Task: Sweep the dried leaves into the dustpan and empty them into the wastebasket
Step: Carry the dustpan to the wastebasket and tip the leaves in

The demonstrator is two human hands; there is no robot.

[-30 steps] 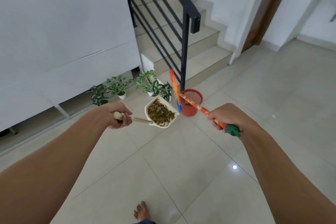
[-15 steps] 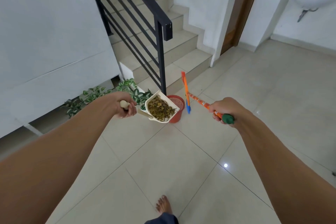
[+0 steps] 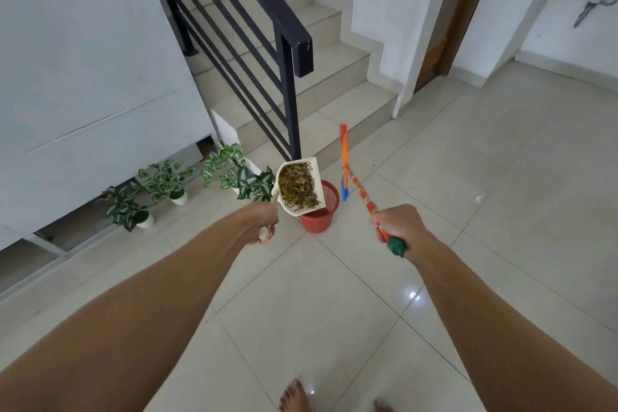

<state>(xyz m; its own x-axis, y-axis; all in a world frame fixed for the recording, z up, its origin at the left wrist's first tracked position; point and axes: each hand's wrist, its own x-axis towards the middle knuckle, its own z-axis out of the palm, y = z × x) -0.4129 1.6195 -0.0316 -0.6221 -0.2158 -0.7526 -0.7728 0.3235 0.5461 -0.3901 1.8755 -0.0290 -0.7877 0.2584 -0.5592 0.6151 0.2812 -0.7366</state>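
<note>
My left hand (image 3: pixel 264 222) clamps dustpan (image 3: pixel 299 187) handle, leaves (image 3: pixel 297 185) still aboard, pan overlapping wastebasket (image 3: pixel 318 211) just ahead. Right hand (image 3: pixel 396 227) fisted on broom (image 3: pixel 363 197), shaft pointing forward-left. Left nearer; tip forward.

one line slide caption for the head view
Left hand holds cream dustpan of dried leaves over red wastebasket.

Pale glossy tile floor (image 3: pixel 334 304) w/ thin grout lines carries red mesh wastebasket (image 3: pixel 319 217) near stair foot, three small white-potted plants (image 3: pixel 174 191) along left wall, black railing post (image 3: pixel 294 117), plus two bare feet (image 3: pixel 294 395) at bottom edge.
</note>
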